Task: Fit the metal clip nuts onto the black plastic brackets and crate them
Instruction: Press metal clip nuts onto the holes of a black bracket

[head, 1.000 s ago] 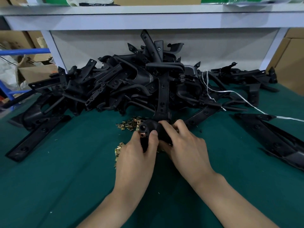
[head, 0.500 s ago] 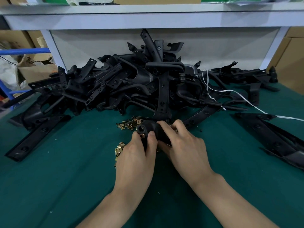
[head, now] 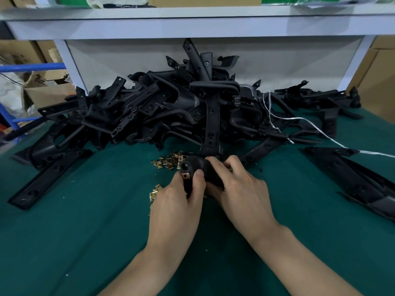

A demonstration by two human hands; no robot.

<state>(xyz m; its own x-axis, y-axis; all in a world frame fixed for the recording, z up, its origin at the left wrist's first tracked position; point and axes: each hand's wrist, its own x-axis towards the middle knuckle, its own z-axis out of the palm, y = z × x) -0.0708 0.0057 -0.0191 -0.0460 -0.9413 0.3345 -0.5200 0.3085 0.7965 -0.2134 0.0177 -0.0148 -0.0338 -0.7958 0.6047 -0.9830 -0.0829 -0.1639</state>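
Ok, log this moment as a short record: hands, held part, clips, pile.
left hand: grips the held bracket, thumb beside the clip nut on it
right hand: grips the same bracket from the right
loose clip nuts: scattered on green table, behind and left of the hands
bracket pile: heaped at the table's back
crate: not in view

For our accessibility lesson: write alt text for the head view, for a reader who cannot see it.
The left hand and right hand grip a black plastic bracket with a clip nut on its end, at a green table. Nearby lie loose clip nuts and heaped brackets.
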